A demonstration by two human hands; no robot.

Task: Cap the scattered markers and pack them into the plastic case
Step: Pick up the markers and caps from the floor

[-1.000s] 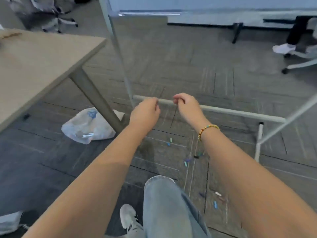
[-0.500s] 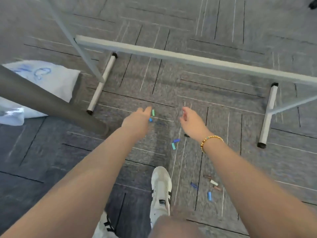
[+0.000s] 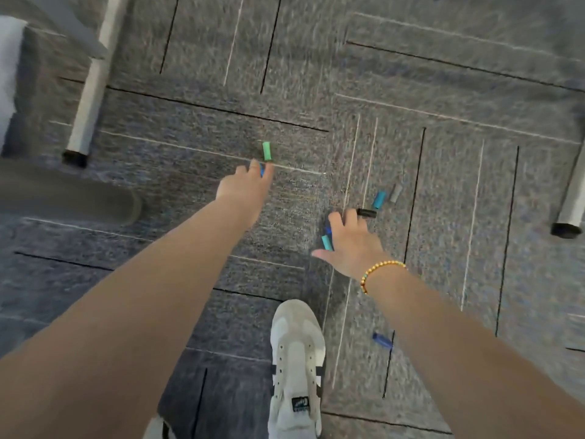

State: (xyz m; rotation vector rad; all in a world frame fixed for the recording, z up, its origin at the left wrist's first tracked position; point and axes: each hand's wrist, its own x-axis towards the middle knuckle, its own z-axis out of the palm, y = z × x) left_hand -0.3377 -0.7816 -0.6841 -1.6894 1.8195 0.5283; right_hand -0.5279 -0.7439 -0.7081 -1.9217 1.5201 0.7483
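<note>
Several small marker caps lie scattered on the grey carpet. A green cap (image 3: 267, 151) lies just beyond my left hand (image 3: 245, 188), whose fingertips reach down onto a blue cap (image 3: 261, 170). My right hand (image 3: 351, 245) hovers with spread fingers over a teal cap (image 3: 327, 242) and a dark blue cap (image 3: 328, 230). A black cap (image 3: 367, 213) lies at its fingertips. Farther right lie a light blue cap (image 3: 379, 199) and a grey cap (image 3: 395, 193). Another blue cap (image 3: 382, 339) lies near my right forearm. No plastic case or marker bodies are in view.
My white sneaker (image 3: 297, 365) stands on the carpet between my arms. A white frame foot (image 3: 87, 99) runs at the upper left, another foot (image 3: 569, 213) at the right edge. A dark table leg (image 3: 66, 201) crosses the left side.
The view has dropped closer to the floor. Both hands have come down from the frame's bar to the caps, the left to the blue cap, the right over the teal one.
</note>
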